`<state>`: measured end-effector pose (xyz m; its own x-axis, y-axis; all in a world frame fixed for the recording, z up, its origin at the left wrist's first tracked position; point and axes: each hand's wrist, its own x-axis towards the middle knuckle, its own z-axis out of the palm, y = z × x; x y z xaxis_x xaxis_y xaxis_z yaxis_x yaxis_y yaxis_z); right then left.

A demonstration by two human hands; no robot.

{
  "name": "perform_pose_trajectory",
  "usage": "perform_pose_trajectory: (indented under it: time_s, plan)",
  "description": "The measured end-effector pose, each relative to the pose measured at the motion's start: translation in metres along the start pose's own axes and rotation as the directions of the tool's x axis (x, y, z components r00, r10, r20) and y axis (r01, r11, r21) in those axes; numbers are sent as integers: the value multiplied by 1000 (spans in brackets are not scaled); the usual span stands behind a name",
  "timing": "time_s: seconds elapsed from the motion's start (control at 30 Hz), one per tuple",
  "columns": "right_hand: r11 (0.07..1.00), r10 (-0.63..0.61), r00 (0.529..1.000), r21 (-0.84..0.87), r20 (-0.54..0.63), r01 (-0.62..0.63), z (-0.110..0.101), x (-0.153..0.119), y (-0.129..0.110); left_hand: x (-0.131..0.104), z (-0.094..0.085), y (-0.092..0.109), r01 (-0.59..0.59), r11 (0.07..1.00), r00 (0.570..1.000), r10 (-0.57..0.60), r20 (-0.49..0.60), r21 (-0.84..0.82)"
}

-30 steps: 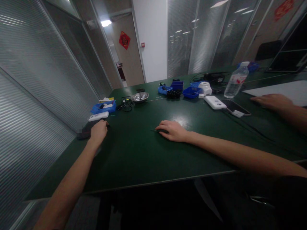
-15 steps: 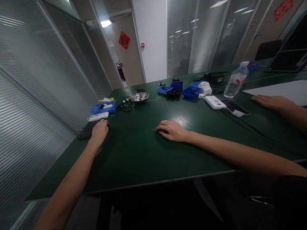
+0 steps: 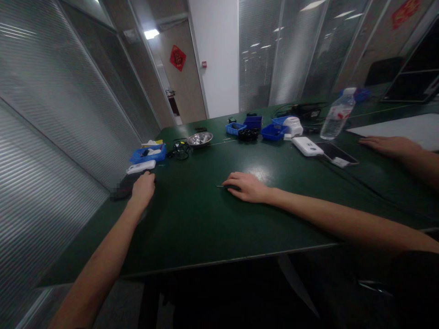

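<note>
My left hand [image 3: 143,186] rests at the left side of the green table [image 3: 192,219], its fingers curled at the edge of a dark flat object [image 3: 125,186]; what they grip, if anything, is hidden. Near the middle of the table lies my right hand [image 3: 247,186], fingers bent round a small dark item with a thin metal tip [image 3: 219,186] pointing left. Just beyond my left hand are a white device [image 3: 141,167] and a blue tray [image 3: 148,154] with small items in it.
A metal bowl [image 3: 200,139], cables [image 3: 180,150] and blue bins [image 3: 273,132] stand farther back. To the right are a white power bank [image 3: 307,146], a phone [image 3: 334,152], a water bottle [image 3: 338,114] and another person's hand [image 3: 391,145] beside a pale board [image 3: 411,130].
</note>
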<state>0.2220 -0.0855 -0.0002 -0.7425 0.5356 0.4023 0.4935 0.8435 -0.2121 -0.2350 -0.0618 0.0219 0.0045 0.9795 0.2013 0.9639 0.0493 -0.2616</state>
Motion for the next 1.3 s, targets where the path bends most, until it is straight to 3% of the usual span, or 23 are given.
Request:
perform_pose_trajectory:
  time_s: [0.5, 1.13, 1.3]
  plan:
    - [1000, -9, 1000, -1, -3, 9, 1, 0, 1, 5, 8, -5, -13, 999, 1000, 14, -21, 33]
    - [1000, 2, 1000, -5, -1, -2, 0, 0, -1, 3, -4, 4, 13, 989, 999, -8, -33, 148]
    - [1000, -13, 1000, 2, -7, 13, 1, 0, 1, 2, 0, 5, 61, 995, 998, -58, -37, 83]
